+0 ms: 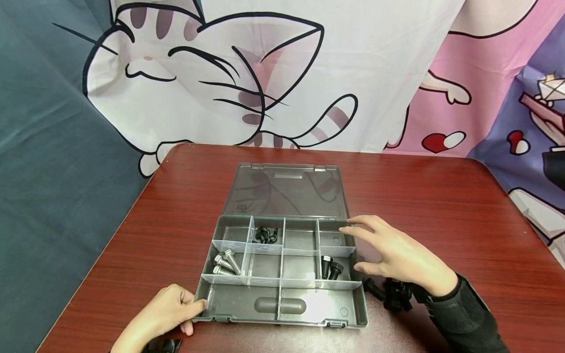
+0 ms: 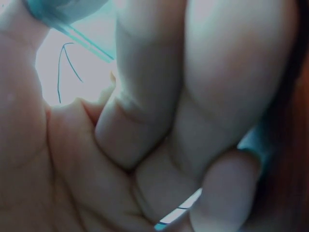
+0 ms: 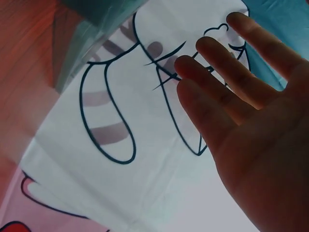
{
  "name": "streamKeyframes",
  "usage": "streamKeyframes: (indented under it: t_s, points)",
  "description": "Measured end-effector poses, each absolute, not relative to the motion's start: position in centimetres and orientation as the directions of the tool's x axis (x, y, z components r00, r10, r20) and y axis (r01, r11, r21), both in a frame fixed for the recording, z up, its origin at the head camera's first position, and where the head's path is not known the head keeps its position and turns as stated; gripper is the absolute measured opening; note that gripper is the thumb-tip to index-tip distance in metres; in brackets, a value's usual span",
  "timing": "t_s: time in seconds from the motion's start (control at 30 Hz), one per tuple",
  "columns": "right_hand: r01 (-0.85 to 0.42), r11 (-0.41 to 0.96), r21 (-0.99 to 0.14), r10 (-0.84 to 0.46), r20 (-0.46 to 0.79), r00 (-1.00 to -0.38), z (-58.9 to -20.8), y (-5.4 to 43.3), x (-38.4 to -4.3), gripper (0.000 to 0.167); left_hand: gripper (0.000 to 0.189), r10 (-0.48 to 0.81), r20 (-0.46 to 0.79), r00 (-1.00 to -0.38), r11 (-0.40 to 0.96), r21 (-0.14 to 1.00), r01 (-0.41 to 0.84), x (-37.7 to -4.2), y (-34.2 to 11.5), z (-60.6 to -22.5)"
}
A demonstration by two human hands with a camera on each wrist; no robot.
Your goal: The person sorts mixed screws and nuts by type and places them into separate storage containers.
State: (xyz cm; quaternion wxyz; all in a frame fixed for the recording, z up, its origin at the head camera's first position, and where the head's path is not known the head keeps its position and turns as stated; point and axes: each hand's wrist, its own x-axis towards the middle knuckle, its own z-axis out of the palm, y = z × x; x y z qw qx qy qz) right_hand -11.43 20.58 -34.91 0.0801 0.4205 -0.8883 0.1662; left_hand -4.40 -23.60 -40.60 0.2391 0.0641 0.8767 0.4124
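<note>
A grey plastic compartment box lies on the table with its see-through lid folded back. My left hand pinches the box's front left corner, thumb on the rim and the other fingers curled in. Over the right wall hovers my right hand, fingers spread and nothing held; the right wrist view shows its fingers extended. Silver bolts lie in the left middle compartment and black bolts in the right middle one. Small black pieces, some ring-shaped, sit in a back compartment.
A pile of black bolts lies on the table right of the box, partly behind my right wrist. The open lid stretches toward the back. A black object shows beside my left wrist. A cartoon cloth hangs behind the table.
</note>
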Motion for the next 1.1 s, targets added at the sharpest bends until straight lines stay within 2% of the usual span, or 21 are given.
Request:
streamKeyframes:
  t_s: [0.33, 0.6, 0.8, 1.1]
  points:
    - [-0.681, 0.699, -0.219, -0.642, 0.229, -0.732, -35.8, 23.2, -11.3, 0.048, 0.042, 0.307, -0.364, -0.879, 0.656, 0.751, -0.082, -4.3, -23.6, -40.7]
    - [-0.682, 0.694, -0.230, -0.676, 0.120, -0.727, -36.6, 23.6, -10.9, 0.036, 0.042, 0.305, -0.365, -0.880, 0.658, 0.748, -0.082, -4.3, -23.6, -40.8]
    - [-0.666, 0.691, -0.279, -0.695, -0.004, -0.719, -37.4, 23.5, -10.4, 0.037, 0.042, 0.315, -0.361, -0.878, 0.655, 0.752, -0.074, -4.4, -23.6, -40.7]
    - [-0.529, 0.792, -0.305, -0.587, -0.140, -0.798, -37.7, 24.5, -9.9, 0.041, 0.042, 0.317, -0.359, -0.878, 0.660, 0.748, -0.068, -4.4, -23.6, -40.6]
